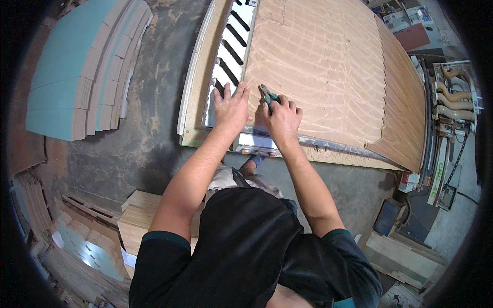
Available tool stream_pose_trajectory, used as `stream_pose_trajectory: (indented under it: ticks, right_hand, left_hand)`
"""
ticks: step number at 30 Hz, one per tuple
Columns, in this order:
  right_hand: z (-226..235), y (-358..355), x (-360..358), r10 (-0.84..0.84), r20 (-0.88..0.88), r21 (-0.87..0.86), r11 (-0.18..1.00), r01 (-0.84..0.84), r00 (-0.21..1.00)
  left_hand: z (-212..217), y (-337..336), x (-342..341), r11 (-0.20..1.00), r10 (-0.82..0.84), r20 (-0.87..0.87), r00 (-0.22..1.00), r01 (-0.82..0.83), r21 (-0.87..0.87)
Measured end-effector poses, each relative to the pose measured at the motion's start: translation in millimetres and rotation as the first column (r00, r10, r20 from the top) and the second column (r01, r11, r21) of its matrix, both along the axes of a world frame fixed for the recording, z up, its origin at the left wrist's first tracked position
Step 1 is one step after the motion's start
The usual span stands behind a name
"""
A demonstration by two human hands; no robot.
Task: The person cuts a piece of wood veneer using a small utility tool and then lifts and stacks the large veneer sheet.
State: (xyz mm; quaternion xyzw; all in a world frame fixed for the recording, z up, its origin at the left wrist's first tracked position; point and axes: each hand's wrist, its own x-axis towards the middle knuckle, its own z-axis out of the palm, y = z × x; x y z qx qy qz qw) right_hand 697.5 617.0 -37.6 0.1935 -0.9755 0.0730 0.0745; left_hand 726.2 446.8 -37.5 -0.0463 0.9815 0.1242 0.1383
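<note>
Pliers point(267, 96) — right hand point(284, 120) clamped round them, toward near-left corner of tabletop point(318, 77) | left hand point(231, 111) — fingers apart on slotted strip point(231, 61) along left edge, steadying it, I'd say

Teal-handled pliers point(268, 96); white strip point(232, 61), black diagonals; tan, pale-streaked board point(318, 66).

Free room over panel point(328, 92) right of pliers point(267, 96); left hand point(232, 109) blocks near end of slotted strip point(229, 59)
</note>
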Motion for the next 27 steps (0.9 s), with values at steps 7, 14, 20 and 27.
stream_pose_trajectory:
  ticks: [7, 14, 20, 27]
  right_hand:
    - [6, -2, -2, 0.01, -0.01, 0.059, 0.998, -0.009, 1.0]
    - [14, -10, -2, 0.003, 0.068, 0.133, 0.991, -0.012, 0.998]
    - [4, -14, -3, 0.037, 0.033, 0.142, 0.989, -0.041, 0.999]
    - [13, -31, 0, 0.036, 0.064, 0.246, 0.968, -0.051, 0.997]
  left_hand:
    - [-2, -1, 0, 1.0, 0.003, -0.017, 1.0, -0.002, 0.019]
    - [-10, -1, 2, 1.0, -0.014, -0.076, 0.997, 0.016, 0.016]
    - [-11, -1, 1, 0.999, 0.003, -0.064, 0.998, -0.001, 0.033]
    - [-13, 1, 1, 1.0, -0.008, -0.072, 0.997, 0.008, -0.004]
